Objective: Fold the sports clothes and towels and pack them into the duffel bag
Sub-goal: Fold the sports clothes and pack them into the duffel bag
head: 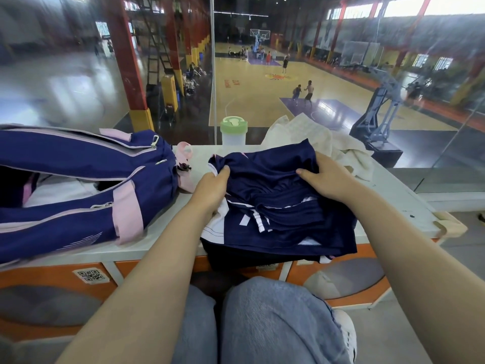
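A navy sports garment (275,206) with white stripes lies bunched on the white ledge (388,195), its near edge hanging over the front. My left hand (212,189) grips its left edge, fingers tucked into the fabric. My right hand (325,177) holds its upper right part, thumb on top. A cream towel (341,145) lies crumpled behind the garment. The navy and pink duffel bag (86,185) lies at the left, unzipped, with something white showing inside.
A clear bottle with a green lid (233,131) stands at the ledge's back edge against a glass pane. Beyond the glass lies a basketball court with players. My knees in blue jeans (262,319) are below the ledge.
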{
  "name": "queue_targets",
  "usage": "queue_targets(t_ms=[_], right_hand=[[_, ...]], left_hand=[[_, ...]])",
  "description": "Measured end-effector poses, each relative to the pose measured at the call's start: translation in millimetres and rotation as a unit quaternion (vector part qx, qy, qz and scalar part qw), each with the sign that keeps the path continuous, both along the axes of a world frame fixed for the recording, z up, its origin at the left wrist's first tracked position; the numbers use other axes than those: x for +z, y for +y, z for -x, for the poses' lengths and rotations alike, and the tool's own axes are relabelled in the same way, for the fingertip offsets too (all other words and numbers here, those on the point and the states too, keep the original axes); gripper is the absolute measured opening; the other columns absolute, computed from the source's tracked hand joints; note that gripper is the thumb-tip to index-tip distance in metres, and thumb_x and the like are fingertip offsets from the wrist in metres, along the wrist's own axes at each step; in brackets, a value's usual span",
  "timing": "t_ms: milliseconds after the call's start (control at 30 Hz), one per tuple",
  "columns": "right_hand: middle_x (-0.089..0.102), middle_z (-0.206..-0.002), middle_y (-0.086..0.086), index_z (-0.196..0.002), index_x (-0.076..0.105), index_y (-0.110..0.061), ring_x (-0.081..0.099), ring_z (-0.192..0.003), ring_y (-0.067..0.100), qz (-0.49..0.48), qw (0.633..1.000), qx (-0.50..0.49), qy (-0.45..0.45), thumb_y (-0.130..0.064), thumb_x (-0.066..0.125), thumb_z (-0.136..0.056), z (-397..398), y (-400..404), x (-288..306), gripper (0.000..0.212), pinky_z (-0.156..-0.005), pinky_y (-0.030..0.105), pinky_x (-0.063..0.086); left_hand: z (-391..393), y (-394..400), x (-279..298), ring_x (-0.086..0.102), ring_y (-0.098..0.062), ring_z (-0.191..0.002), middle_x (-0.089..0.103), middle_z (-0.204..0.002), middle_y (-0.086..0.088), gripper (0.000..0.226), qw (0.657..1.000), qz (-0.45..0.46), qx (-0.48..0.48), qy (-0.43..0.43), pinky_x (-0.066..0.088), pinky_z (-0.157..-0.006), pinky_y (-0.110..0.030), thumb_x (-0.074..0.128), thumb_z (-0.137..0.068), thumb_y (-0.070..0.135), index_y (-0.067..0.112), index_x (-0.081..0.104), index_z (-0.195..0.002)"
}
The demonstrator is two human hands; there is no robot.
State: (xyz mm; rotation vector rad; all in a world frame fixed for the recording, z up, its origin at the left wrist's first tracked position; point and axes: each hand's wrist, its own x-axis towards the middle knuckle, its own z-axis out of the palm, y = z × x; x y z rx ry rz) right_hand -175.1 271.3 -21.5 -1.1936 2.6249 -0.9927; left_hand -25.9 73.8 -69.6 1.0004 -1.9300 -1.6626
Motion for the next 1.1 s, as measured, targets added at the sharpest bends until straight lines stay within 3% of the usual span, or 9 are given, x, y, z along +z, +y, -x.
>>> queue_targets(t_ms=[100,167,267,467,600,733,900,1000,1100], right_hand=[[0.065,-0.098,-0.001,-0.111,0.059,-0.013,0.060,-0.093,0.021,-0.038,0.999,-0.028,0.008,-0.026,0.058,-0.093,1,-8,10,0.023,-0.077,0.032,0.042],[0.062,-0.089,0.002,-0.103,0.058,-0.006,0.055,-0.082,0.021,-0.073,0.996,-0.037,0.031,-0.023,0.058,-0.092,-2,-14,18,0.020,-0.067,0.031,0.038],[0.061,-0.092,0.005,-0.091,0.054,-0.010,0.053,-0.083,0.023,-0.163,0.981,-0.062,0.083,-0.023,0.056,-0.090,-5,-28,30,0.014,-0.065,0.031,0.035],[0.060,-0.110,0.013,-0.096,0.057,-0.007,0.058,-0.096,0.030,-0.298,0.947,-0.039,0.116,-0.024,0.050,-0.095,-44,-73,64,0.018,-0.084,0.036,0.048],[0.059,-0.088,0.009,-0.084,0.053,-0.012,0.064,-0.075,0.027,-0.172,0.972,0.003,-0.158,-0.034,0.056,-0.095,-67,-96,77,0.025,-0.073,0.035,0.056],[0.054,-0.094,0.012,-0.100,0.055,-0.007,0.064,-0.076,0.028,-0.081,0.937,0.037,-0.337,-0.027,0.052,-0.100,-84,-104,65,0.020,-0.074,0.040,0.059],[0.038,-0.134,0.029,-0.142,0.033,-0.009,0.052,-0.117,0.046,0.119,0.800,0.023,-0.588,-0.014,0.049,-0.100,-79,-100,47,0.045,-0.094,0.056,0.048],[0.043,-0.141,0.026,-0.137,0.039,-0.006,0.056,-0.116,0.043,0.225,0.760,0.000,-0.610,-0.012,0.047,-0.099,-72,-94,42,0.040,-0.088,0.050,0.052],[0.062,-0.122,0.019,-0.122,0.051,-0.005,0.063,-0.103,0.032,0.256,0.835,-0.004,-0.488,-0.011,0.046,-0.099,-66,-86,34,0.024,-0.082,0.036,0.057]], left_hand=[[-9,-12,-1,0.062,-0.017,-0.094,0.066,-0.104,0.002,0.064,0.992,-0.039,-0.089,-0.075,0.048,-0.089,-0.031,0.062,-0.070,0.070,0.017,0.063,-0.106],[-11,-15,-1,0.065,-0.022,-0.105,0.069,-0.114,-0.003,0.069,0.988,-0.067,-0.115,-0.082,0.050,-0.098,-0.040,0.070,-0.066,0.064,0.016,0.063,-0.114],[-11,-9,-1,0.065,-0.023,-0.100,0.068,-0.106,-0.006,0.018,0.991,-0.030,-0.115,-0.060,0.051,-0.098,-0.041,0.063,-0.089,0.033,0.018,0.057,-0.097],[-10,-1,6,0.062,-0.007,-0.097,0.067,-0.108,0.009,0.030,0.990,-0.055,-0.129,-0.004,0.049,-0.085,-0.025,0.051,-0.097,0.040,0.019,0.057,-0.117],[-12,1,13,0.067,-0.019,-0.109,0.073,-0.115,-0.001,0.048,0.975,-0.166,-0.137,0.058,0.045,-0.105,-0.036,0.045,-0.096,0.055,0.022,0.066,-0.123],[-20,-7,16,0.069,-0.022,-0.102,0.072,-0.115,-0.010,0.069,0.951,-0.268,-0.121,0.092,0.053,-0.089,-0.034,0.034,-0.093,0.069,0.016,0.064,-0.127],[-27,-13,14,0.069,-0.020,-0.104,0.069,-0.121,-0.005,0.065,0.957,-0.258,-0.124,0.047,0.052,-0.097,-0.037,0.060,-0.083,0.066,0.020,0.061,-0.128],[-27,-10,14,0.070,-0.021,-0.102,0.074,-0.109,-0.006,0.044,0.958,-0.242,-0.152,0.031,0.053,-0.095,-0.035,0.067,-0.086,0.047,0.016,0.068,-0.118],[-24,-8,14,0.070,-0.019,-0.102,0.075,-0.109,-0.003,0.044,0.964,-0.205,-0.165,0.021,0.054,-0.090,-0.031,0.071,-0.085,0.043,0.016,0.067,-0.119]])
